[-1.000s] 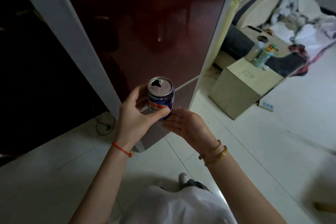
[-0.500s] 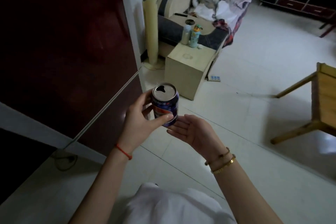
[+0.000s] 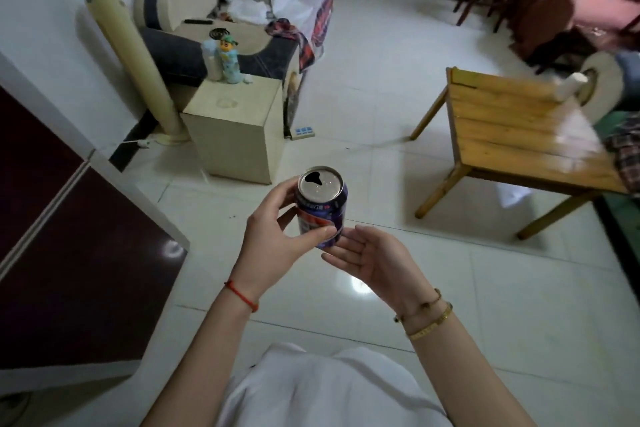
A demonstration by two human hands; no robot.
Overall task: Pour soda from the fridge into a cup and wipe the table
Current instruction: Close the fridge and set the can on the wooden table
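A blue soda can (image 3: 322, 199) with its top open stands upright in front of me, above the tiled floor. My left hand (image 3: 273, 246) grips its side, thumb across the label. My right hand (image 3: 369, 262) lies palm up with relaxed fingers under the can's lower right, touching or nearly touching its base. The dark red fridge (image 3: 62, 246) stands shut at my left. A low wooden table (image 3: 512, 135) stands to the right, with a white cup-like thing (image 3: 569, 85), blurred, at its far corner.
A beige box-shaped stand (image 3: 239, 135) with two bottles (image 3: 223, 61) on it is ahead on the left, beside a tall cream tower fan (image 3: 138, 59) and a sofa piled with clothes (image 3: 263, 0). White floor tiles lie between me and the wooden table.
The view has swung right, away from the fridge and toward the room, bringing the wooden table into sight. Both hands keep the same hold around the can.
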